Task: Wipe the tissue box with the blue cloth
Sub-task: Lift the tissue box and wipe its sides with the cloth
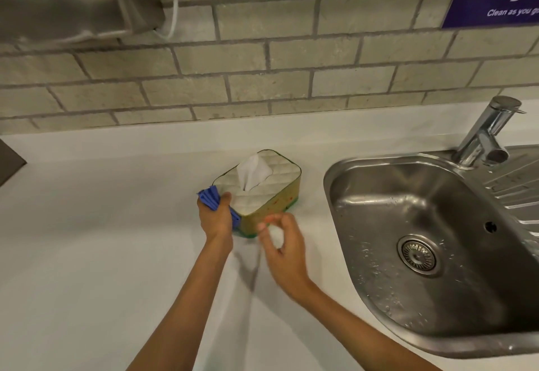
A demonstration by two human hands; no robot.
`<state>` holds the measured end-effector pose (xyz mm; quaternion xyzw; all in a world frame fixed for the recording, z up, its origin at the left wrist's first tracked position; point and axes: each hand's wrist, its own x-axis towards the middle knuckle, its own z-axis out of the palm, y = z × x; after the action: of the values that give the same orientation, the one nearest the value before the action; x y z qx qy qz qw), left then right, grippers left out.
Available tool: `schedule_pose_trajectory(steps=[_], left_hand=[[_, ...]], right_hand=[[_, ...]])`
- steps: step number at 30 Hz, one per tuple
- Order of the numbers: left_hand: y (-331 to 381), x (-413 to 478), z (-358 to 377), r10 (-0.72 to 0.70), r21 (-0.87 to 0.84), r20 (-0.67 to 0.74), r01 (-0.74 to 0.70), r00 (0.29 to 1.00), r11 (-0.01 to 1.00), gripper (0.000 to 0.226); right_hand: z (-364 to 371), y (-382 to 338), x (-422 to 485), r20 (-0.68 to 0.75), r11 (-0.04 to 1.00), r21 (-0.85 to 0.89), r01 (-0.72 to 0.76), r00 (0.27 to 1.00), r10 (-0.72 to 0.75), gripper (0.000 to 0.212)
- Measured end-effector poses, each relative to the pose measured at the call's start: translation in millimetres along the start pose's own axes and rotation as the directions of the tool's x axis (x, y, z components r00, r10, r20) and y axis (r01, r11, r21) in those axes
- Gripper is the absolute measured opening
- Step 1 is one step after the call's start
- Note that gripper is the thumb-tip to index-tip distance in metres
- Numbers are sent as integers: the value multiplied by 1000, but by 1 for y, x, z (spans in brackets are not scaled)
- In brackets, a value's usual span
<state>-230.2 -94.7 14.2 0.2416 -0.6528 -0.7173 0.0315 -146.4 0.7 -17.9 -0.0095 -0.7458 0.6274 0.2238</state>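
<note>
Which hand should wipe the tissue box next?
The left hand, probably. It already grips the blue cloth against the tissue box. The right hand holds no cloth, beside the box's near side.

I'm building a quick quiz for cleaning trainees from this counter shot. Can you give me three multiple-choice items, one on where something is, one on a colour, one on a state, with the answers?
1. Where does the tissue box stand?
A. Inside the sink
B. On the white counter, left of the sink
C. On the wall shelf

2. What colour is the cloth?
A. Blue
B. Red
C. Yellow

3. What is the state of the left hand?
A. Flat on the counter, empty
B. Closed on the cloth against the box's left end
C. Turning the tap

Answers:
1 B: the box rests on the counter, with the sink to its right.
2 A: the folded cloth showing above the grip is blue.
3 B: the left hand holds the cloth at the box, while the right hand hovers empty and blurred near the box's front.
</note>
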Motion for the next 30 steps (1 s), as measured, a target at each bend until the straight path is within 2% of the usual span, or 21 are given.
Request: schedule_pose_trajectory(steps=[3, 5, 7, 11, 14, 17, 20, 23, 25, 28, 30], left_hand=[[7, 8, -10, -33, 2, 63, 33, 997, 999, 35], [8, 10, -17, -62, -19, 82, 64, 995, 998, 35], [4, 8, -23, -91, -32, 104, 95, 990, 995, 30], [-12, -7, -28, -126, -20, 121, 130, 985, 991, 12], [-17, -15, -22, -115, -16, 141, 118, 983, 993, 5], [-19, -17, -14, -61, -21, 139, 65, 988, 998, 20], [-18, -17, -9, -45, -1, 133, 46, 990, 999, 34], [-13, -15, -11, -24, 47, 118, 19, 993, 999, 34], [-8, -12, -12, -4, 77, 99, -4, 995, 997, 33], [-1, -10, -14, 27, 128, 72, -36, 997, 991, 37], [4, -9, -13, 59, 181, 67, -70, 996, 981, 42]], right_hand=[[-31, 10, 41, -263, 985, 38, -171, 949, 175, 7], [-49, 18, 69, -298, 952, 59, -302, 904, 305, 18], [-60, 27, 88, -204, 918, 89, -386, 895, 396, 30], [-60, 42, 102, 13, 871, 39, -489, 872, 489, 44], [-53, 47, 100, 117, 868, 47, -494, 866, 486, 47], [-50, 48, 97, 116, 866, 70, -495, 867, 485, 45], [-57, 45, 94, 117, 871, 103, -480, 876, 469, 32], [-64, 41, 86, 106, 885, 88, -458, 887, 449, 19], [-67, 36, 80, 67, 903, 46, -427, 903, 424, 23], [-73, 26, 75, 27, 919, -37, -394, 918, 395, 46], [-77, 18, 75, 33, 909, -61, -412, 910, 414, 53]])
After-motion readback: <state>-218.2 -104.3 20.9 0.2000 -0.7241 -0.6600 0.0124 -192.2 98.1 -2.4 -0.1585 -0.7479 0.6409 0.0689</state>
